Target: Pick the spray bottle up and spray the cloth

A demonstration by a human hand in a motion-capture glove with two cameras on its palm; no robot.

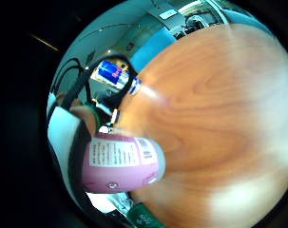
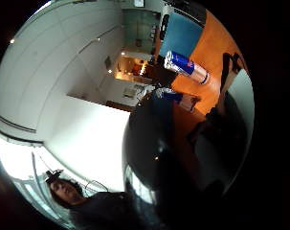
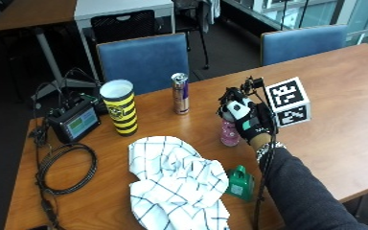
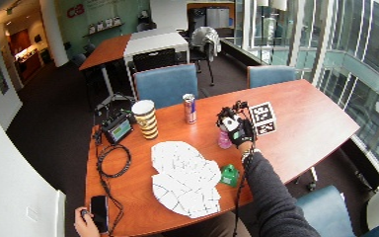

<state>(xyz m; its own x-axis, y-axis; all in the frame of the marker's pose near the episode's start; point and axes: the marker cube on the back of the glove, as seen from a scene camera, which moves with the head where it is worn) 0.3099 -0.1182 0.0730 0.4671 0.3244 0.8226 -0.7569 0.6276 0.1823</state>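
Pink and upright, the spray bottle (image 3: 229,132) is gripped round its top by the gloved right hand (image 3: 247,120), fingers curled about it (its base seems to rest on the table (image 3: 337,120)). The checked cloth (image 3: 174,179) is seen lying crumpled nearby, to the hand's left.

Seen from above and across the table (image 3: 337,96) in both outside views, one nearer, one wider; from the palm, close over that same table (image 1: 219,109).
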